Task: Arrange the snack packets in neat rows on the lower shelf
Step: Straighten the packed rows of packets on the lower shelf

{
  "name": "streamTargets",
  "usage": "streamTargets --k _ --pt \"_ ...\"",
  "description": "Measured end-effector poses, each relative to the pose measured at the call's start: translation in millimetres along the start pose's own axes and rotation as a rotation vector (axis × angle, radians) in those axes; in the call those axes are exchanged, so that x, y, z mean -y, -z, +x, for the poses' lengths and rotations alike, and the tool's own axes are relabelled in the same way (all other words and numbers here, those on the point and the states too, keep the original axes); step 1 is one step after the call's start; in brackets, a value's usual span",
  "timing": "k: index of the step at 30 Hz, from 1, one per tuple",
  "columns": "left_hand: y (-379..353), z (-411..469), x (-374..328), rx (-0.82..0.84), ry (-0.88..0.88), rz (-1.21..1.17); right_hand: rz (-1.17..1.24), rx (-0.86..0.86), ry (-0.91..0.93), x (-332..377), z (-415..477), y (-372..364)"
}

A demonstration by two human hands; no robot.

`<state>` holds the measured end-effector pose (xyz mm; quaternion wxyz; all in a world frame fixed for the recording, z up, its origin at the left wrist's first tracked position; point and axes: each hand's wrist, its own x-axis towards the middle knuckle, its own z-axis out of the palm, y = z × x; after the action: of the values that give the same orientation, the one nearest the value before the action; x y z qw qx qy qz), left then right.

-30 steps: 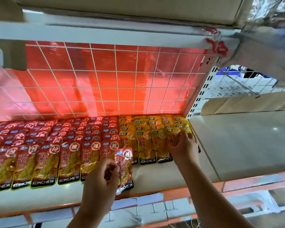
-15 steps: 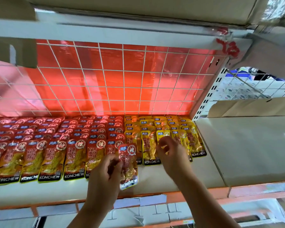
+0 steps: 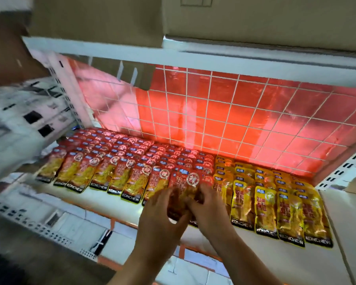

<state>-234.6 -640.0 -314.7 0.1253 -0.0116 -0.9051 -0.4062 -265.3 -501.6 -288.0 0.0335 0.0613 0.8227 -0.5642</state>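
Head view.
- Lower shelf (image 3: 103,200): red rows (image 3: 115,161) fill left and centre, overlapping front to back. Yellow rows (image 3: 275,202) fill right end, just beside red.
- Red packet (image 3: 190,182): at shelf front, at junction of red and yellow stock, lying over front packets.
- Left hand (image 3: 161,214): fingers curled round packet's lower left.
- Right hand (image 3: 209,208): fingers gripping packet's right side.
- Both hands blurred; exact finger placement unclear.
- Wire grid (image 3: 214,120): behind stock, red backing.
- Cardboard boxes (image 3: 111,17): on shelf above.
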Motion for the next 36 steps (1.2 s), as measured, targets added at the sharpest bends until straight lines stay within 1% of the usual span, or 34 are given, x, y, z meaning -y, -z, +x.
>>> streamTargets --k 2,4,8,10,12,16,20,22,27,36 --pt "11.8 -0.1 4.2 -0.097 0.002 0.064 -0.011 0.054 0.038 7.2 2.8 -18.2" --pt "23.4 2.7 12.2 -0.158 0.011 0.111 -0.043 0.066 0.095 14.0 7.1 -34.8" --pt "54.8 13.4 36.8 -0.216 0.06 0.062 -0.054 0.144 0.141 34.2 11.2 -69.2" --pt "69.9 24.3 59.8 -0.26 0.061 0.087 -0.035 0.17 0.16 39.7 14.9 -82.2" --pt "87.8 36.1 84.9 -0.271 0.101 0.136 -0.078 0.161 0.176 42.4 19.2 -91.9" --pt "113.7 55.3 130.2 -0.232 0.169 0.216 -0.148 0.124 0.153 37.3 26.4 -108.5" --pt "121.2 71.5 173.7 -0.169 0.148 0.281 -0.197 0.12 0.108 32.3 30.6 -128.2" --pt "121.0 79.0 188.0 -0.145 0.143 0.3 -0.222 0.092 0.093 31.2 31.4 -135.6" --pt "115.7 92.8 204.9 -0.152 0.075 0.323 -0.237 0.041 0.031 32.5 31.0 -145.0" --pt "111.0 94.2 216.3 -0.135 -0.014 0.295 -0.264 -0.04 0.002 33.4 27.7 -151.0"
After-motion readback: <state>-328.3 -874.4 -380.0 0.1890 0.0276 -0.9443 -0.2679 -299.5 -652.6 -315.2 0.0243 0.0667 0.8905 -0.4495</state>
